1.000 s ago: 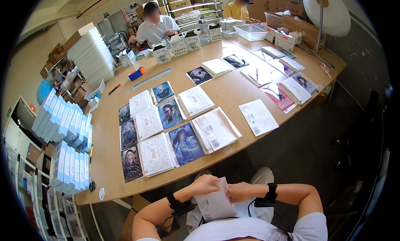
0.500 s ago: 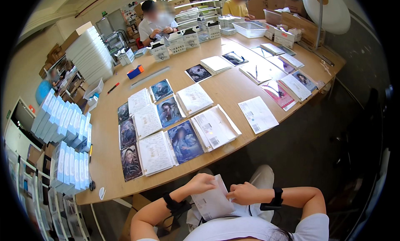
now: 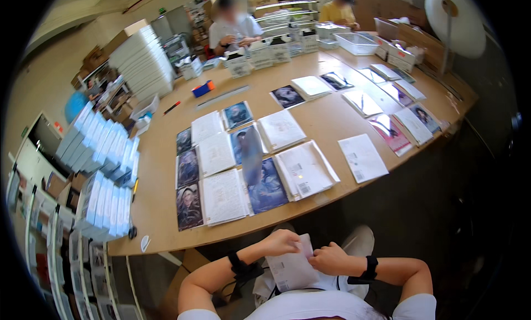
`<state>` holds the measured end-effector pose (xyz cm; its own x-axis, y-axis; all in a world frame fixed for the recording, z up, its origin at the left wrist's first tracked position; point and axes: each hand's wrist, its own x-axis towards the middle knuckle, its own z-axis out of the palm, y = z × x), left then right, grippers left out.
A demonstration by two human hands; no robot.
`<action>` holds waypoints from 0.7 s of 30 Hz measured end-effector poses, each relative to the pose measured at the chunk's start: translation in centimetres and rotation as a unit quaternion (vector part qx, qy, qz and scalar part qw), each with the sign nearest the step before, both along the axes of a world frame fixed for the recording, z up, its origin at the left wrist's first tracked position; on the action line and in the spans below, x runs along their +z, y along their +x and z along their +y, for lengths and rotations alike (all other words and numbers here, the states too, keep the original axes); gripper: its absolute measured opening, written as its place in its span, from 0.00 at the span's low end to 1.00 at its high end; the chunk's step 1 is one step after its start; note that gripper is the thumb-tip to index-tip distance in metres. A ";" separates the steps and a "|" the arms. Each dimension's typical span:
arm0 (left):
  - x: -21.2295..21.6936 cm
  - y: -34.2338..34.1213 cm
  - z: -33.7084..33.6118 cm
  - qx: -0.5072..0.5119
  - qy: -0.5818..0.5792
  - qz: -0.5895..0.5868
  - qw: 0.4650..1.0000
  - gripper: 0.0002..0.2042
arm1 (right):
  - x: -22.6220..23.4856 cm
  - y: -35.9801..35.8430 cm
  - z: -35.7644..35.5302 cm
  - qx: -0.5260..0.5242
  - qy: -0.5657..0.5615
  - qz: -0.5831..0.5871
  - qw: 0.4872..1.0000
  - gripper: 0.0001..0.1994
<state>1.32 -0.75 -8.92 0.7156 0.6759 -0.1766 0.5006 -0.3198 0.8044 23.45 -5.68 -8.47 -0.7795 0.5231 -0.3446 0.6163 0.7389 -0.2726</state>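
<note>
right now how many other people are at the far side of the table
2. One person in a white shirt sits at the far edge toward the left, hands on small items; another person in a yellow shirt sits further right. Others may be hidden beyond the frame.

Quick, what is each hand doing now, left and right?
Left hand: closed on the white packet.
Right hand: closed on the same packet.

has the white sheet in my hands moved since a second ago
Yes. The white sheet, held by the left hand and right hand, has dropped slightly lower, farther from the table edge.
</note>
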 end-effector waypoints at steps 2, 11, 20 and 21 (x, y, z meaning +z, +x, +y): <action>-0.7 0.3 0.3 -0.022 -0.015 -0.028 0.999 0.10 | 0.1 0.1 0.0 -0.002 -0.042 -0.012 0.999 0.08; 0.4 0.4 0.0 0.011 -0.049 -0.001 0.999 0.06 | -1.2 0.3 0.9 -0.039 -0.166 0.030 0.985 0.10; 0.5 0.5 0.0 0.027 -0.045 0.006 0.999 0.07 | -2.2 0.8 0.5 -0.053 -0.161 0.074 0.983 0.10; 0.4 0.4 0.1 0.025 -0.042 0.009 0.999 0.07 | -2.0 0.7 0.4 -0.058 -0.157 0.065 0.984 0.09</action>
<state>1.76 -0.70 -8.55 0.6782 0.6922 -0.2470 0.5283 -0.2255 0.8186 24.13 -5.29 -10.47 -0.7695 0.4947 -0.4040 0.6358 0.5333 -0.5579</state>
